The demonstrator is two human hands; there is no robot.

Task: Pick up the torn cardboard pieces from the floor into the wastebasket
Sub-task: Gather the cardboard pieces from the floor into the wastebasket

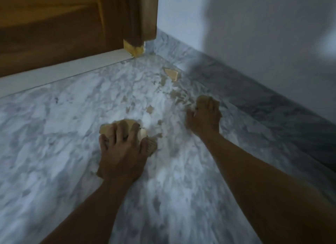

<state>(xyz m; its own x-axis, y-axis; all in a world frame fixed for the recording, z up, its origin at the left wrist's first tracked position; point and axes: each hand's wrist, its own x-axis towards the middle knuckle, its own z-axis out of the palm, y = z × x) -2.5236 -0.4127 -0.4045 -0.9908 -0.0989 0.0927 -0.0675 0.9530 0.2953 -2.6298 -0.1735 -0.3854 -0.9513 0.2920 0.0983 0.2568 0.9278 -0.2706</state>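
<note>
both my forearms reach out over the marble floor (54,134). my left hand (121,152) is nearest, fingers spread and curled down over a clump of cardboard pieces (127,128) pressed to the floor, the clump lying longest left to right. farther out, my right hand (204,119) closes its fingers on another cardboard scrap (201,100) near the skirting. small torn bits (150,109) trail away toward a bigger piece (172,74), its long axis aimed at the door frame (140,16) corner.

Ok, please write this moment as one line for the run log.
left hand: on cardboard pieces | right hand: on floor scraps | wastebasket: not visible
</note>
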